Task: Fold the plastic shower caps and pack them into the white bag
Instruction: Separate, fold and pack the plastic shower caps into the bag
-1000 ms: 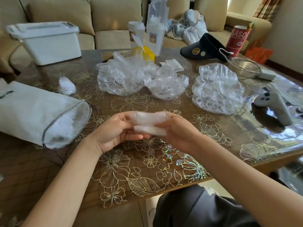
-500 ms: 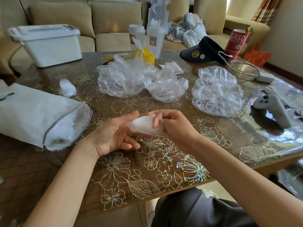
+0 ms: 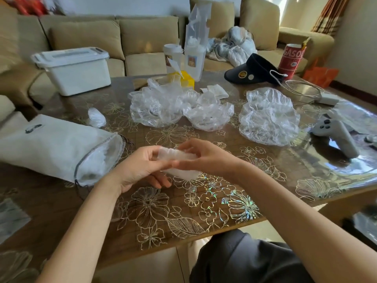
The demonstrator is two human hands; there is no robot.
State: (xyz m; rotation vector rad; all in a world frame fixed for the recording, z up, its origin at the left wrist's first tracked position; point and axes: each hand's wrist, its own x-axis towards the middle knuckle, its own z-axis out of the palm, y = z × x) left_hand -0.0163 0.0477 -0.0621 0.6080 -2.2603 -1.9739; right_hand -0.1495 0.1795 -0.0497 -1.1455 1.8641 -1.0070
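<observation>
Head camera looks down at my two hands over the worktop (image 3: pixel 61 201). My left hand (image 3: pixel 138 170) and my right hand (image 3: pixel 208 158) both pinch one folded shower cap (image 3: pixel 176 155). I hold it between them, just above the worktop, with my fingers curled round it. The white bag (image 3: pixel 51 146) lies on its side to my left. Its open mouth faces my hands and there is plastic inside. Three puffy shower caps (image 3: pixel 267 117) sit farther back, not folded. One small rolled cap (image 3: pixel 97 118) lies near the bag.
</observation>
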